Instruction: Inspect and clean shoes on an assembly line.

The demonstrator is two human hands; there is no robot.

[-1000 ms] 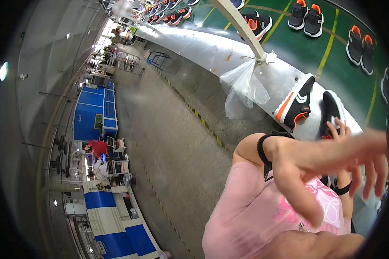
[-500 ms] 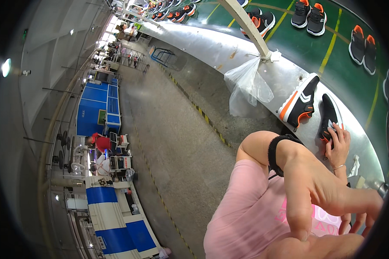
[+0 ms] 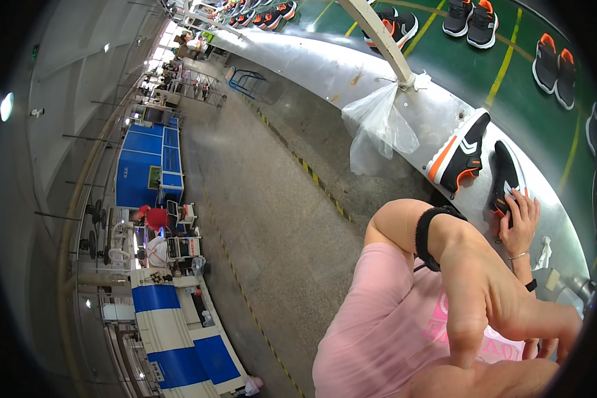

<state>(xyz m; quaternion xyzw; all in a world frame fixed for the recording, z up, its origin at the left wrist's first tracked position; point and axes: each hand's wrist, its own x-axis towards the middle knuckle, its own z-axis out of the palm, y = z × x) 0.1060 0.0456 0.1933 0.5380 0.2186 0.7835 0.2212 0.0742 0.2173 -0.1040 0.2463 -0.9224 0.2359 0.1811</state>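
My left hand [image 3: 491, 285], with a black band at its wrist, is raised close in front of my pink shirt [image 3: 371, 312]. Its fingers are bent and apart, the thumb lowered, and nothing shows between them; some fingertips are hidden. My right hand [image 3: 521, 222], wearing a thin bracelet, rests stretched fingers on a black sneaker [image 3: 505, 166] with white sole and orange lining. Beside that lies a second black sneaker [image 3: 471, 149] with an orange and white sole, apart from both hands. Both sneakers are on the metal ledge [image 3: 438, 126].
A green conveyor belt [image 3: 504, 40] with yellow lines carries several pairs of sneakers [image 3: 484, 25]. A clear plastic bag [image 3: 381, 126] hangs from a pale post [image 3: 381, 36] at the ledge. Across the aisle stand blue and white machines [image 3: 142, 166] and a seated person in red [image 3: 155, 217].
My left hand has shifted very slightly, with a little more of the shirt's print in sight. The right hand stays on the sneaker. The whole view has drifted a little.
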